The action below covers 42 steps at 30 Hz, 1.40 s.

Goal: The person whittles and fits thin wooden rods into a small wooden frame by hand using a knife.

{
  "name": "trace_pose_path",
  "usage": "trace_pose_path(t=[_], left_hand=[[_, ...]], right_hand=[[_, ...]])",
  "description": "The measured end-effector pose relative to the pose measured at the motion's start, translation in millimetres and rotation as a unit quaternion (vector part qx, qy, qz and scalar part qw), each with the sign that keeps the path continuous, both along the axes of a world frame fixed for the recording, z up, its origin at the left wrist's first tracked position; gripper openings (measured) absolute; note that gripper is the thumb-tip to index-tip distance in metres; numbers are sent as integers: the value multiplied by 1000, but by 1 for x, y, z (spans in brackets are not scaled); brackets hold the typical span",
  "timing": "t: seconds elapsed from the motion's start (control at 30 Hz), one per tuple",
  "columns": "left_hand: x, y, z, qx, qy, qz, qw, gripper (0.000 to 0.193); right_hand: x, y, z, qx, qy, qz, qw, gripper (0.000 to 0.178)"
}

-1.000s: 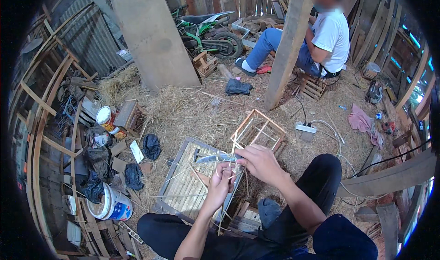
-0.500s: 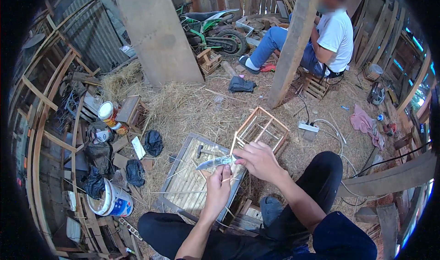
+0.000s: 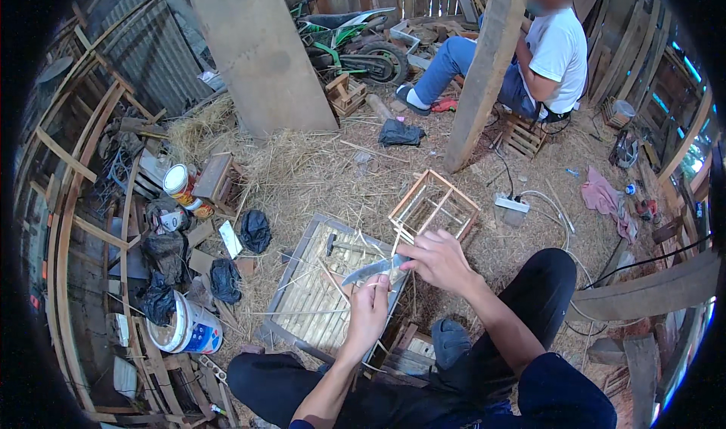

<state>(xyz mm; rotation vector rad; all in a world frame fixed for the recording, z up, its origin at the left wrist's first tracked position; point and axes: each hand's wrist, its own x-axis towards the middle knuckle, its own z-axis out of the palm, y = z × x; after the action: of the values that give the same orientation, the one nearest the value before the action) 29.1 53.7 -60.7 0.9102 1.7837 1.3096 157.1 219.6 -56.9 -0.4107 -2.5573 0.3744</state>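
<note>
The right hand (image 3: 440, 262) grasps the knife (image 3: 367, 271) by its handle, while the left hand (image 3: 366, 312) pinches a thin, pale strip (image 3: 390, 284) close by the blade, which is broad, bluish-grey and tapers to a leftward tip. Both are held above the right side of a slatted, dark-rimmed table (image 3: 306, 300) with a hammer (image 3: 357, 247) on it; just beyond sits an open stick frame (image 3: 435, 210).

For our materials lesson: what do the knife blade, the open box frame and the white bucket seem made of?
Knife blade: probably steel, smooth, judging by its grey metallic look.
Open box frame: wood or bamboo, apparently unpainted, from its slim tan bars.
White bucket: likely plastic, smooth, from its even white wall with blue printing.
</note>
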Motion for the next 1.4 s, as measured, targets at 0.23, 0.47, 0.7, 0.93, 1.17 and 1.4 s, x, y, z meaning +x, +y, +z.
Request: trace_pose_path(t=[0.23, 0.47, 0.7, 0.93, 1.17, 1.4], left_hand=[[-19, -43, 14, -55, -227, 86, 969, 29], [-23, -4, 15, 29, -306, 84, 948, 26], [-31, 13, 26, 55, -297, 88, 949, 26], [-31, 18, 24, 46, -281, 84, 955, 19], [-13, 48, 42, 47, -274, 74, 958, 14], [4, 75, 53, 103, -288, 66, 950, 20]], right_hand=[[74, 85, 6, 31, 51, -296, 953, 28], [17, 19, 16, -93, 9, -130, 987, 27], [3, 6, 23, -142, 18, -97, 985, 27], [3, 4, 28, -175, 8, -48, 983, 30], [-1, 3, 41, -231, 34, -35, 972, 29], [-5, 22, 53, -191, 34, -18, 981, 31]])
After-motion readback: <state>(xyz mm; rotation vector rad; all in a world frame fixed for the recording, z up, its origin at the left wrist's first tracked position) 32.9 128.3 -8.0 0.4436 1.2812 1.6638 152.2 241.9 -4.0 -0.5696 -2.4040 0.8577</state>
